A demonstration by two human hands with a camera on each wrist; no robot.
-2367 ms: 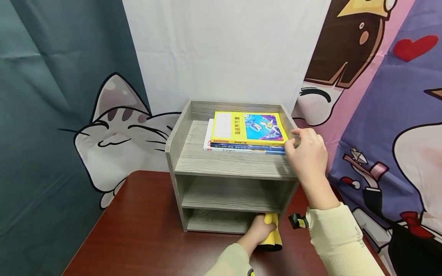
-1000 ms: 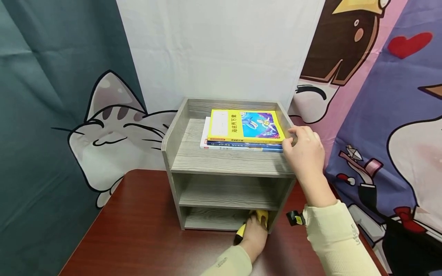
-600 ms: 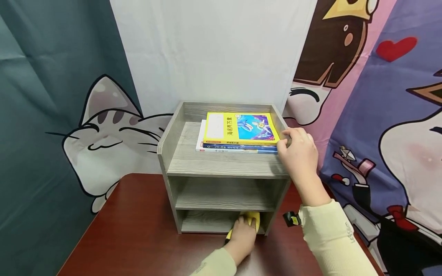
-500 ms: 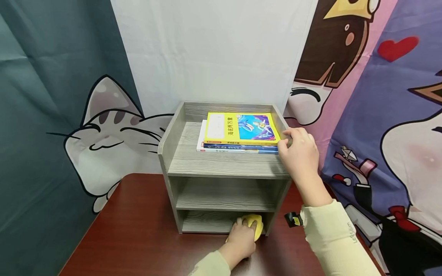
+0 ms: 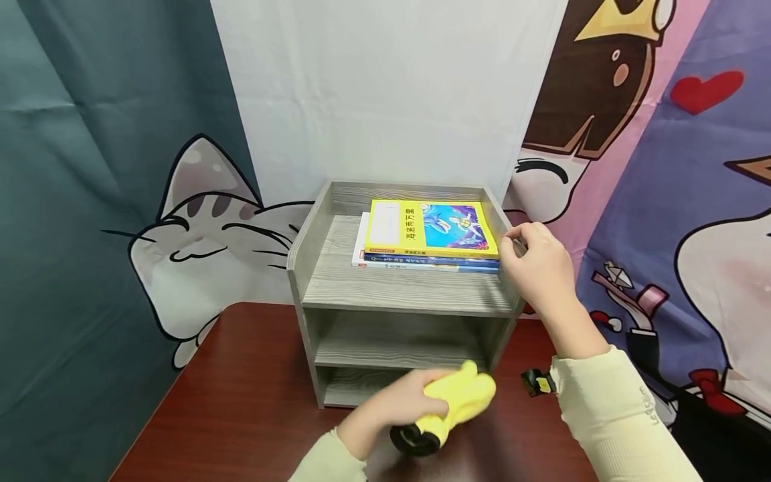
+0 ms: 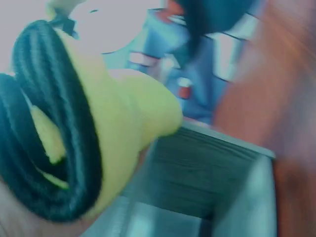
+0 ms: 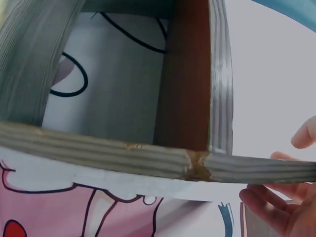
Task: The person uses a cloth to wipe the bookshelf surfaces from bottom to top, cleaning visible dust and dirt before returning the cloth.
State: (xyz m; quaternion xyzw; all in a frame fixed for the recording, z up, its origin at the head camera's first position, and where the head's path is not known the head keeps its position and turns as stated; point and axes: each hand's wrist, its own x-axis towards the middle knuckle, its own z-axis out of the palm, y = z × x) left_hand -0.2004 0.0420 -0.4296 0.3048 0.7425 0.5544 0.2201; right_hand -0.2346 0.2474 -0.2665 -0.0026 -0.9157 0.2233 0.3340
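My left hand (image 5: 406,398) holds a bunched yellow cloth (image 5: 464,396) with black edging in front of the lower right part of a grey wood-grain shelf (image 5: 403,291). In the left wrist view the folded cloth (image 6: 118,123) shows its thick black hem, with the shelf behind it; that view is blurred. With thumb and fingers on either side, my right hand (image 5: 539,268) grips the shelf's upper right side panel. The right wrist view shows the fingers (image 7: 266,207) at that panel's edge (image 7: 98,153).
A stack of books (image 5: 430,231), a yellow one uppermost, lies on the shelf's top deck. The shelf stands on a reddish-brown table (image 5: 229,402). Printed curtains (image 5: 638,167) hang behind and to the right, and a dark green one (image 5: 90,201) at the left.
My left hand has drawn the cloth out of the bottom compartment's right side and lifted it in front of the shelf. The right hand keeps its place on the side panel.
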